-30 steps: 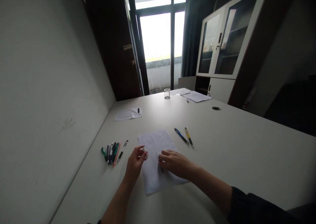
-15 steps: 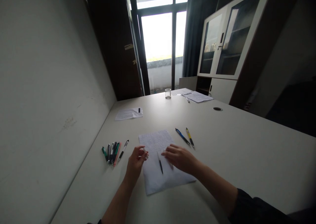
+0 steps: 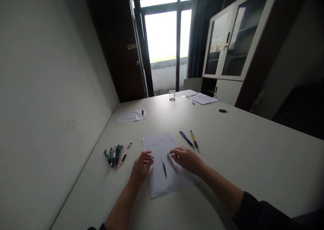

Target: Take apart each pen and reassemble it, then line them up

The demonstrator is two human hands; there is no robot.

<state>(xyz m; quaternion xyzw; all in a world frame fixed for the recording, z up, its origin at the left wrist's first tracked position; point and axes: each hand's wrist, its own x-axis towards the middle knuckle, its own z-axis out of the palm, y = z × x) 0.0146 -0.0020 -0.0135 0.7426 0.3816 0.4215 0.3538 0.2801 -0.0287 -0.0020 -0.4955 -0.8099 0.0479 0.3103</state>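
Note:
A lined, handwritten sheet of paper [image 3: 159,186] lies before me. A pen refill [image 3: 164,167], pale at the top and dark below, rests on its middle. My left hand [image 3: 143,164] is at the sheet's left side, thumb and fingers closed round a small whitish piece [image 3: 151,156] whose kind I cannot make out. To the right of the refill lies a white pen barrel [image 3: 172,161]. My right hand [image 3: 187,159] hovers over the barrel's right side, fingers loosely curved and apart, fingertips close to its upper end; whether they touch is unclear.
Several pens [image 3: 116,156] lie in a group on the left of the white table [image 3: 212,138]. A blue pen [image 3: 186,139] and a yellow pen [image 3: 194,140] lie beyond my right hand. Farther back are a glass [image 3: 172,95], papers [image 3: 204,98] and a cable hole [image 3: 222,111].
My right hand has drawn slightly up and right, and the white barrel now shows on the paper. My left hand has shifted slightly, still pinching the small piece.

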